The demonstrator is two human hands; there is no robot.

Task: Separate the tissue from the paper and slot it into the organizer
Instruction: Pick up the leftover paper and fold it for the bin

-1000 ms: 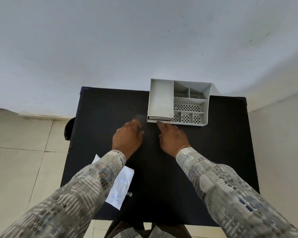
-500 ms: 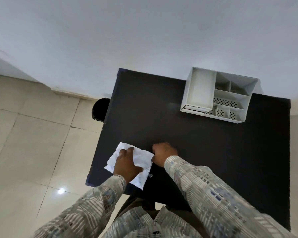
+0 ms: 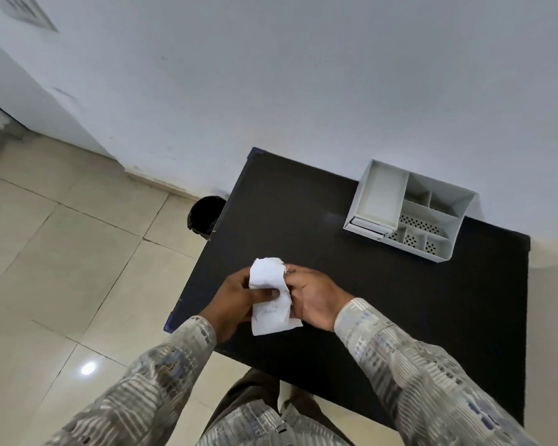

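Beige floor tiles [image 3: 62,252] surround the black table [image 3: 384,284]; left hand [image 3: 236,297] and right hand [image 3: 316,296] pinch white sheets [image 3: 269,294], perhaps tissue and paper; organizer [image 3: 409,209] sits well apart.

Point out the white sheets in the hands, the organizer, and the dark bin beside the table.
white sheets [image 3: 269,294]: head view, middle of the bundle held between both hands.
organizer [image 3: 380,196]: head view, floor of its long left compartment.
dark bin [image 3: 206,214]: head view, its dark opening on the floor.
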